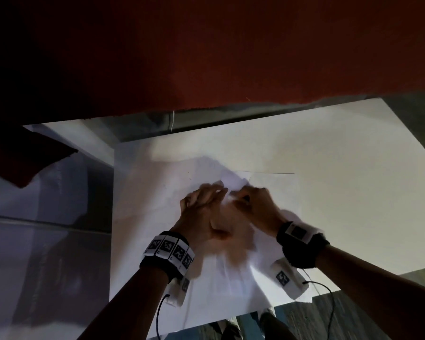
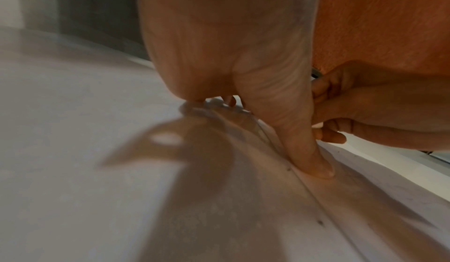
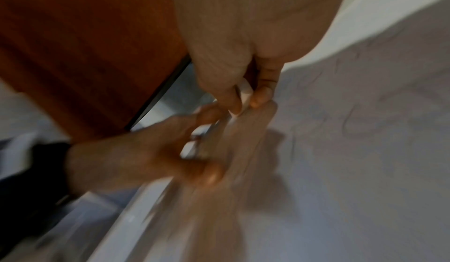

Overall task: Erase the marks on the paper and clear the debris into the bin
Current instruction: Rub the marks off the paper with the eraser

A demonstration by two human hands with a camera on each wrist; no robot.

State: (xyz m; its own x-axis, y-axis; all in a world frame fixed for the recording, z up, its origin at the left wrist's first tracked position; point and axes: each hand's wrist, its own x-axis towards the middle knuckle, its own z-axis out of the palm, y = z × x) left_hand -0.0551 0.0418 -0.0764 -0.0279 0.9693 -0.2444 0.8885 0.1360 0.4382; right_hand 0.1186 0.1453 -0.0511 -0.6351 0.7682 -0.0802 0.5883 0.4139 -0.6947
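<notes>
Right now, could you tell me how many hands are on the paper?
2: the left hand presses the paper flat, left of centre; the right hand, beside it, pinches a small white eraser against the sheet.

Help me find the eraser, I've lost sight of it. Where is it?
The right wrist view shows the white eraser pinched in the right hand's fingertips, on the paper beside the left hand.

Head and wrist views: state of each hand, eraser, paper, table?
left hand: open, fingers and thumb pressed flat on the paper
right hand: pinches the eraser, motion-blurred
eraser: white, tip on the paper
paper: flat on the table, faint marks remain
table: white, bears the paper
</notes>
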